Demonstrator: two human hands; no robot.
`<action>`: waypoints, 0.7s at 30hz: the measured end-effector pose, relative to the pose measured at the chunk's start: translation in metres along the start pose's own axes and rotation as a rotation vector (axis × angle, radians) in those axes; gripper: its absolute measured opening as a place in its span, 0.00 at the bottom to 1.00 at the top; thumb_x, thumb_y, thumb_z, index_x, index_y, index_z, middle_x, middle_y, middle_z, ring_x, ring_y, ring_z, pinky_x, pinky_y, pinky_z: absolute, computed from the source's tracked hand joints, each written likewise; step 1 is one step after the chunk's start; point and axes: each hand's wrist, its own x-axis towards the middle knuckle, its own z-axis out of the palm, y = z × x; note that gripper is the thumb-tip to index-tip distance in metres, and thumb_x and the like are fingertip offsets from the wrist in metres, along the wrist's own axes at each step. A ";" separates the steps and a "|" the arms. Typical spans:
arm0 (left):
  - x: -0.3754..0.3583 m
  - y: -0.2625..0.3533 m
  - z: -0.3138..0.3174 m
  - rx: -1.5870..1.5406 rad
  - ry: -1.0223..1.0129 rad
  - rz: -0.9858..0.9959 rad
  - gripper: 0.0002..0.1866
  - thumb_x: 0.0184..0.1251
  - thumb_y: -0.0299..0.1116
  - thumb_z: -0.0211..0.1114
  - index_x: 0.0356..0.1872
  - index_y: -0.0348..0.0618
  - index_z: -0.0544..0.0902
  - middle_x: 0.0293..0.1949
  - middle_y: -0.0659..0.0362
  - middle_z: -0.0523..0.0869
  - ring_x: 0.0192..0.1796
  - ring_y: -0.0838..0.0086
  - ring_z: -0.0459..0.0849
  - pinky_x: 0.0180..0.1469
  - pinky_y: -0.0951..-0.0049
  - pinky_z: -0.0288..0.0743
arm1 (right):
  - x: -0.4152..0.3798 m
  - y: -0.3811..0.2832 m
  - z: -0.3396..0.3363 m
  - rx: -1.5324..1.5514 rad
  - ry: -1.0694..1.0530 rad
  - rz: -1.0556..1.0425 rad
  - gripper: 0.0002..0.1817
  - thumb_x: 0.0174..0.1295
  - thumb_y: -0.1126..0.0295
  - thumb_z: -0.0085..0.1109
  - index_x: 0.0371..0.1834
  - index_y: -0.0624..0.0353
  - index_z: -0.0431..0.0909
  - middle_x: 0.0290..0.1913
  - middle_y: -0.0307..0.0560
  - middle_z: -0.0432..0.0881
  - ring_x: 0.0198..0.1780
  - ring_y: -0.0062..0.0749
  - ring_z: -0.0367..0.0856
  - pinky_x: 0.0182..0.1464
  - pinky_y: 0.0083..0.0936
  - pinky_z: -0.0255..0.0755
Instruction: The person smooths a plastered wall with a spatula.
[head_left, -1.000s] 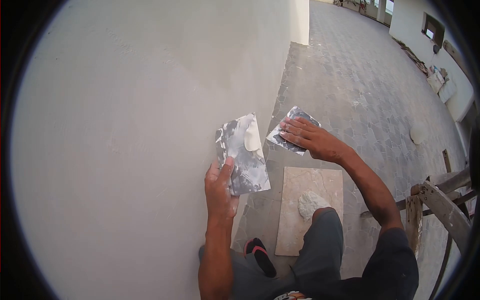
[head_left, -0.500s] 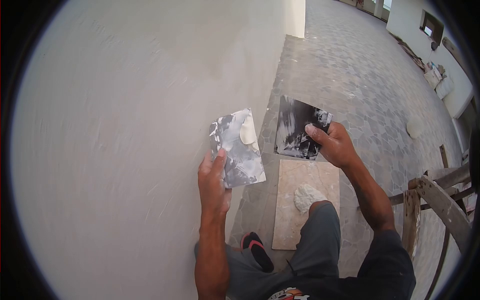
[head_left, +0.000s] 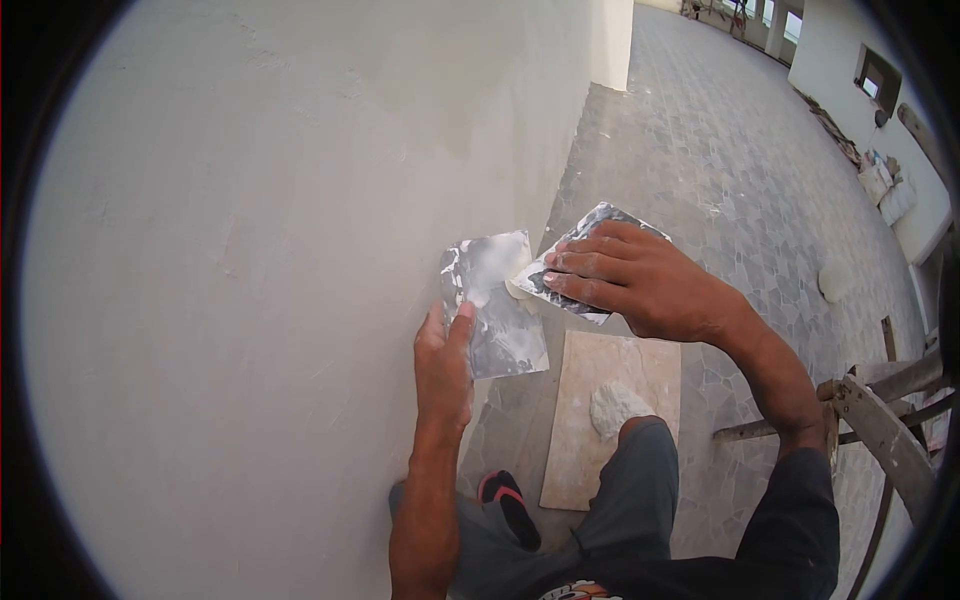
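Note:
My left hand [head_left: 444, 365] grips a flat rectangular putty blade [head_left: 500, 335], its face smeared with white filler. The thumb presses on the blade's near left part. My right hand [head_left: 650, 280] is closed over a second, dark putty blade [head_left: 585, 305], fingers laid across its back. A corner of that blade meets the right edge of the left one, where a dab of cream-white putty [head_left: 518, 289] sits. Below, a mound of white putty [head_left: 617, 408] rests on a beige tile board [head_left: 575, 465], partly hidden by my knee.
A grey plastered wall [head_left: 250, 330] fills the left side. Stone-patterned paving [head_left: 700, 150] runs along its right. A wooden trestle [head_left: 890, 420] stands close on the right. Farther back are a pale round object [head_left: 832, 279] and white sacks [head_left: 896, 200] beside another wall.
My right hand has turned over and moved left, bringing its blade against the left one. The dab of putty is now at the meeting edges. The left blade has shifted slightly right.

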 end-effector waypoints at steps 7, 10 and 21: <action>0.003 -0.002 -0.001 0.068 0.020 0.010 0.17 0.77 0.30 0.55 0.59 0.28 0.73 0.49 0.53 0.81 0.49 0.77 0.79 0.54 0.75 0.74 | 0.010 -0.002 -0.010 0.057 -0.259 -0.091 0.24 0.60 0.79 0.58 0.61 0.54 0.77 0.61 0.44 0.79 0.64 0.34 0.75 0.69 0.36 0.64; 0.002 0.002 -0.001 0.032 0.034 -0.004 0.17 0.76 0.30 0.55 0.59 0.28 0.73 0.49 0.53 0.81 0.49 0.77 0.79 0.54 0.75 0.74 | 0.020 0.016 -0.031 0.307 -0.246 -0.073 0.22 0.60 0.82 0.55 0.59 0.56 0.80 0.56 0.49 0.83 0.57 0.37 0.81 0.61 0.35 0.72; -0.004 0.001 0.003 0.059 0.036 0.050 0.18 0.76 0.30 0.54 0.61 0.29 0.72 0.50 0.54 0.81 0.50 0.76 0.78 0.57 0.74 0.72 | 0.105 0.191 0.075 0.912 0.812 0.854 0.14 0.70 0.68 0.57 0.51 0.66 0.80 0.36 0.38 0.82 0.35 0.20 0.76 0.40 0.24 0.72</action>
